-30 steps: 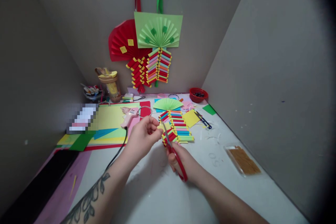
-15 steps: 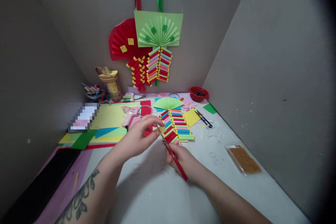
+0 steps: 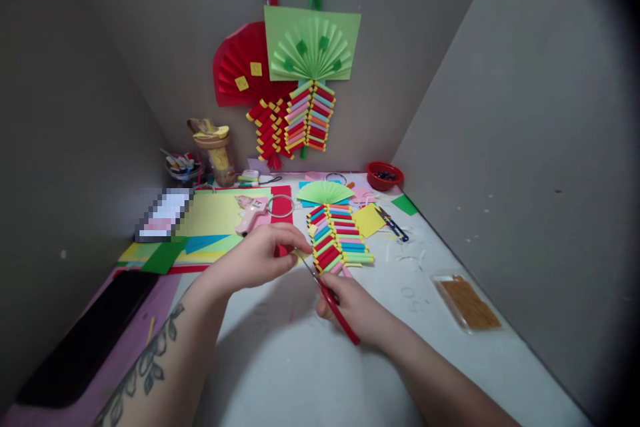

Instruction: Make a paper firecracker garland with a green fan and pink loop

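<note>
The right hand (image 3: 353, 310) grips red scissors (image 3: 327, 293), blades at a small paper piece (image 3: 299, 255) pinched in the left hand (image 3: 260, 257) above the tabletop (image 3: 300, 360). The fingertips sit close; a slip could nick them.

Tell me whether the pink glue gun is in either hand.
No: the glue gun lies on the yellow paper, while the right hand holds red scissors.

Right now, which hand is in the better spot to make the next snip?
Probably the right hand: it already grips the red-handled scissors, whose blades point at the small paper piece pinched in the left hand. The left hand is busy holding that piece.
</note>
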The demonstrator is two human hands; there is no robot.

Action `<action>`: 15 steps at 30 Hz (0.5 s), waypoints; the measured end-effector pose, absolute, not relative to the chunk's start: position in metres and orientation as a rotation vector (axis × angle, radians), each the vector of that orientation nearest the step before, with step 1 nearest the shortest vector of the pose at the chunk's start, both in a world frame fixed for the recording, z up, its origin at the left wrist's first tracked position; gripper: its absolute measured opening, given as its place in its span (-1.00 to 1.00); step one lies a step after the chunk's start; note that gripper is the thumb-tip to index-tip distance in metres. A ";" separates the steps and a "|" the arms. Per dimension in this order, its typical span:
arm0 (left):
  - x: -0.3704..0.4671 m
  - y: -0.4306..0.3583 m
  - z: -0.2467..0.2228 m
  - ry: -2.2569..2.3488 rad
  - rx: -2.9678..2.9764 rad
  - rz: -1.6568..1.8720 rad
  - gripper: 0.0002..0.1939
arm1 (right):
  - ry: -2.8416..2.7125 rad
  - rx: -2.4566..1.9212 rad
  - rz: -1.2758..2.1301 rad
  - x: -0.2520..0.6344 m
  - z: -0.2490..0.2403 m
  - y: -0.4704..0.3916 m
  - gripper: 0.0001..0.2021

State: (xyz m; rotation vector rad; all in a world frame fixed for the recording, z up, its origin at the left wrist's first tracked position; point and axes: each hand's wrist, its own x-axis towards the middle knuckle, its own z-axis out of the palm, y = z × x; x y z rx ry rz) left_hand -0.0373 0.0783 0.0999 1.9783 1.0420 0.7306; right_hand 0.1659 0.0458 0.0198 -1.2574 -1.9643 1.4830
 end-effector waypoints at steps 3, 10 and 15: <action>-0.039 0.078 0.101 1.041 1.941 0.720 -0.70 | -1.962 -1.274 1.508 0.167 0.020 0.045 -0.97; -0.040 0.079 0.099 1.035 1.930 0.737 -0.70 | -1.948 -1.291 1.545 0.166 0.024 0.045 -0.99; -0.044 0.079 0.102 1.047 1.905 0.768 -0.71 | -1.926 -1.330 1.586 0.166 0.024 0.045 -0.99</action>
